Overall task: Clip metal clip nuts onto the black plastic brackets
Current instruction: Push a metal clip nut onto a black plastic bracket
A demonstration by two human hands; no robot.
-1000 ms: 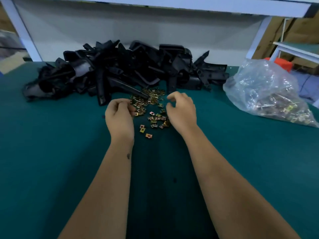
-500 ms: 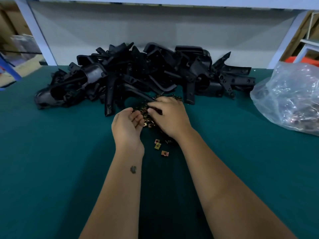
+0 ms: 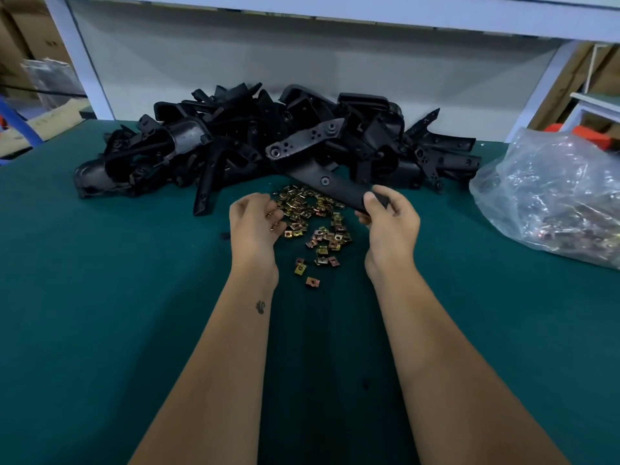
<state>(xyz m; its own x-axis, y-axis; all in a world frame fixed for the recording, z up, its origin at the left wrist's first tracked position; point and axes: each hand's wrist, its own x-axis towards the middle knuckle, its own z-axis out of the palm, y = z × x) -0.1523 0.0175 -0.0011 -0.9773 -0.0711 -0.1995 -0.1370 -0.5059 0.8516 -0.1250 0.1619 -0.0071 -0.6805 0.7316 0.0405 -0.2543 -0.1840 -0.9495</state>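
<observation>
Barely begun: big heap of black brackets (image 3: 268,142) untouched on green table (image 3: 100,297); one bracket (image 3: 322,176) gripped by right hand (image 3: 391,223); left hand (image 3: 256,223) curled over loose clip nuts (image 3: 312,223), hold unclear; none fitted yet

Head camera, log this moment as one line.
right hand: grips bracket | left hand: curled at clip nuts | clipped: none yet

Clip nuts (image 3: 310,223) before bracket pile (image 3: 268,142); bag (image 3: 550,196) right, perhaps holding more.
</observation>
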